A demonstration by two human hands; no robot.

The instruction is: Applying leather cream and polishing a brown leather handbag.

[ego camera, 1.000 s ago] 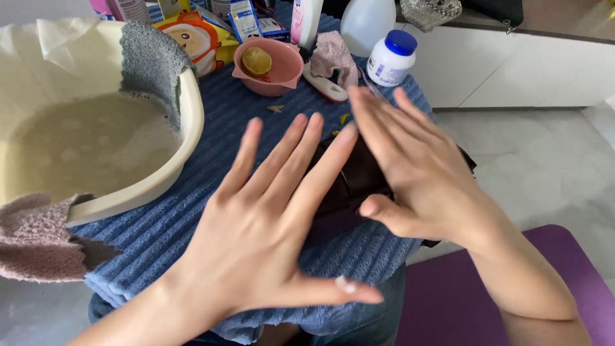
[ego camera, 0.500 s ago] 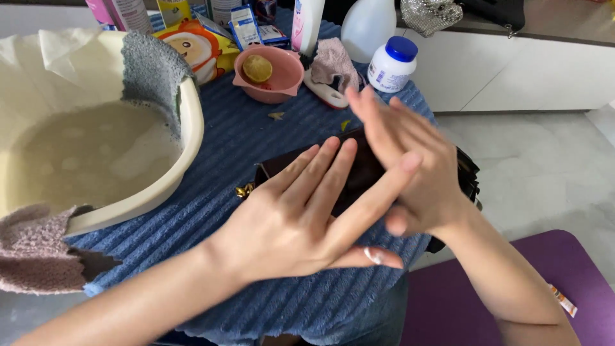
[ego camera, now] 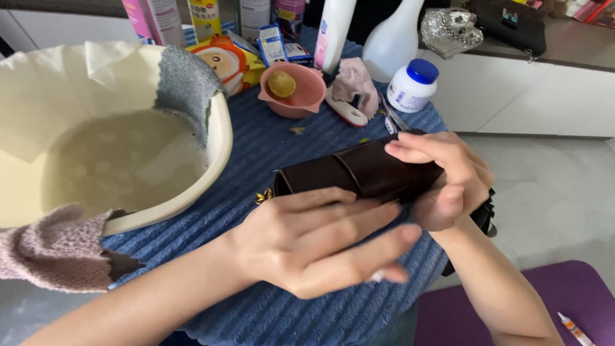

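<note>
A dark brown leather bag [ego camera: 349, 173] lies on a blue ribbed towel [ego camera: 256, 154], with a small gold charm at its left end. My right hand [ego camera: 448, 182] curls over the bag's right end, fingers on top and thumb underneath. My left hand [ego camera: 320, 240] lies flat along the bag's near side with its fingers stretched out to the right, touching the leather without closing on it.
A cream basin [ego camera: 218, 138] of cloudy water stands at the left, a grey cloth [ego camera: 186, 80] over its rim and a pinkish cloth [ego camera: 57, 253] near me. Behind the bag are a pink bowl with a lemon slice [ego camera: 291, 90], a blue-capped white jar [ego camera: 410, 86] and bottles. A purple mat [ego camera: 576, 301] lies lower right.
Both hands were spread flat over the bag, palms meeting. They have come down onto it: the right hand has closed on its right end and the left has slid along its near side.
</note>
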